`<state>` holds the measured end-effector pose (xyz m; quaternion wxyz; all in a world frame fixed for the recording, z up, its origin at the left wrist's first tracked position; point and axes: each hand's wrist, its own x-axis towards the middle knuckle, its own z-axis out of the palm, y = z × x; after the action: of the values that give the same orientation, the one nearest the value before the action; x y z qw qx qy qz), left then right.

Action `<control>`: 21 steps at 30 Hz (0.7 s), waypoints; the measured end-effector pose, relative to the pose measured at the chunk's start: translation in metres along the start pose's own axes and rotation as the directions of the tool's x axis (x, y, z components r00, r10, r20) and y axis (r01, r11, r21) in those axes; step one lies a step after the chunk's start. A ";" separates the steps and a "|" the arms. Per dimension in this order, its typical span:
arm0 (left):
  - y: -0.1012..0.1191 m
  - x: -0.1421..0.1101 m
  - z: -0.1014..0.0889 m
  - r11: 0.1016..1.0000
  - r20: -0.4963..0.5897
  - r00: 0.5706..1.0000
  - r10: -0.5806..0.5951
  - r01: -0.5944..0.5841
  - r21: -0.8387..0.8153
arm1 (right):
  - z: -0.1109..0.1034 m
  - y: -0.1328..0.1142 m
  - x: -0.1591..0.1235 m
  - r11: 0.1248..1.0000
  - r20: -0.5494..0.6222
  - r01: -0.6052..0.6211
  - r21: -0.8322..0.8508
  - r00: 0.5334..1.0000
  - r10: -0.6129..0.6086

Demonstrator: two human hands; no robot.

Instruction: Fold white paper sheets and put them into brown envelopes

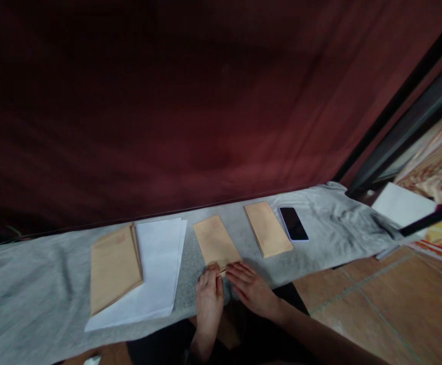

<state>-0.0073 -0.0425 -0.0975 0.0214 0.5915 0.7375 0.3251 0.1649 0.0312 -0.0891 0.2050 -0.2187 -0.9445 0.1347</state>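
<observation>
A brown paper envelope [217, 237] lies slanted on the grey cloth, its near end under both of my hands. My left hand [208, 296] is closed on that end, thumb and fingers at a narrow folded edge. From the other side my right hand [253, 290] rests its stretched fingers on the same fold, and its thumb is hidden. To the right is a stack of brown envelopes [268, 229]. On the left, more brown envelopes [114, 268] lie partly over white paper sheets [159, 268].
A phone [294, 224] with a dark screen lies right of the envelope stack. Grey cloth [34, 284] covers the long narrow surface. A dark red curtain [205, 111] hangs behind it. At the right stand a dark frame post [403, 106] and a white box [404, 204] above the tiled floor [392, 299].
</observation>
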 end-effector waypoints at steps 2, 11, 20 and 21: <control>0.000 0.000 -0.001 1.000 0.003 1.000 -0.014 0.014 -0.011 | 0.003 -0.003 -0.003 1.000 0.017 -0.004 -0.030 1.000 0.005; 0.001 -0.026 0.010 0.966 0.088 0.985 0.150 -0.165 0.200 | 0.012 -0.001 -0.004 0.997 0.008 -0.038 -0.074 0.999 0.039; 0.010 -0.039 0.008 0.959 0.125 0.987 0.100 -0.129 0.252 | -0.001 0.007 -0.012 0.987 -0.037 -0.142 -0.079 0.989 0.140; 0.011 -0.039 0.007 0.960 0.118 0.989 0.089 -0.116 0.256 | -0.003 0.009 -0.013 0.985 -0.040 -0.154 -0.081 0.988 0.151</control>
<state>0.0168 -0.0730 -0.1117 -0.0352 0.6428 0.7402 0.1939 0.1804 0.0337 -0.0939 0.2005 -0.3011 -0.9262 0.1063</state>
